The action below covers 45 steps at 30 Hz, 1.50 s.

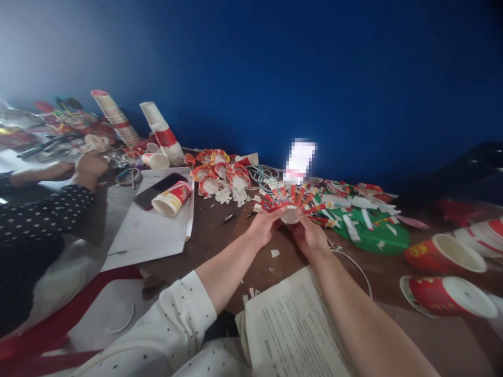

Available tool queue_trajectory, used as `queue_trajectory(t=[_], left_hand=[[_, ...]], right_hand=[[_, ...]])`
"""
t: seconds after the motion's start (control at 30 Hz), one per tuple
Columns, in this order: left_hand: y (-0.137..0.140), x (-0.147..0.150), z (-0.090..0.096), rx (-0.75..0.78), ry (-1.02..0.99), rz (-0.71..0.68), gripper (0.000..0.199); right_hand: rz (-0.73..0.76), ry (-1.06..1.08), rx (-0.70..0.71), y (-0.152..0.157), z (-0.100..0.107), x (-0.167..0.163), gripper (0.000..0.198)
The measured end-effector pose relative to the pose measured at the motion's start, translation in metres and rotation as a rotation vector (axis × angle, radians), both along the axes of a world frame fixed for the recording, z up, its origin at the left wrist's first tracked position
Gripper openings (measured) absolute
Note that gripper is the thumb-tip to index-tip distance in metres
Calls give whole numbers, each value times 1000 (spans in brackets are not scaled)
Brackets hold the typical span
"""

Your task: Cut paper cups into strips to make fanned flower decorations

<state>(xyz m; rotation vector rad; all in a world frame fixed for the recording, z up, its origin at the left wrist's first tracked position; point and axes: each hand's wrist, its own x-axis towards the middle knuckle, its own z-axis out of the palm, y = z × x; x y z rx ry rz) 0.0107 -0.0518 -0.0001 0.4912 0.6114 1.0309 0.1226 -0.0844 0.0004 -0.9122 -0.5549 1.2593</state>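
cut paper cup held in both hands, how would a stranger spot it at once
Below the blue wall, find the brown table. Mid-picture, the left hand and right hand hold the cut paper cup; its red strips fan straight outward, unlike the frilled paper pieces lying to its left.

Blue wall [334, 78], brown table [212, 235], pale light

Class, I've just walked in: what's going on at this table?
Someone's left hand and right hand hold a paper cup between them, its side cut into strips that fan outward. Other cut cups lie to the left, and a green sheet with paper scraps to the right. Farther left is another person's hand; what it handles is too blurred to tell.
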Motion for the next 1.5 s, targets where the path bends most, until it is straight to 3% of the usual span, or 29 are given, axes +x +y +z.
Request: queue_trajectory(t=[0.17, 0.47, 0.7, 0.8, 0.9, 1.0, 1.13, 1.23, 1.3, 1.37, 1.5], left_hand=[[-3, -5, 4, 149, 41, 78, 54], [-12, -38, 3, 218, 81, -28, 57], [-14, -31, -7, 152, 292, 180, 53], [-10, -29, -10, 163, 556, 269, 41], [-7, -32, -6, 224, 1014, 228, 27], [-8, -34, 2, 387, 1360, 120, 24], [-9, -34, 9, 485, 1585, 36, 26], [-8, -35, 11, 506, 1638, 7, 26], [-8, -35, 11, 525, 1645, 2, 26], [-8, -36, 9, 560, 1644, 2, 25], [-10, -38, 4, 577, 1595, 20, 27]], right_hand=[[-9, 0, -39, 0, -3, 1, 36], [84, -136, -76, -8, -7, -5, 34], [44, -176, -140, -14, -2, -7, 34], [-27, -235, -180, -13, -3, -3, 31], [-98, -451, -246, -9, -8, 3, 26], [-125, -901, -246, -8, -12, 15, 29], [-471, -1402, -56, -12, -9, 28, 63], [-628, -1634, 176, -16, -4, 29, 55], [-488, -1736, 339, -18, -3, 24, 40], [-224, -1786, 441, -20, -5, 17, 29], [40, -1819, 344, -20, -10, 6, 23]])
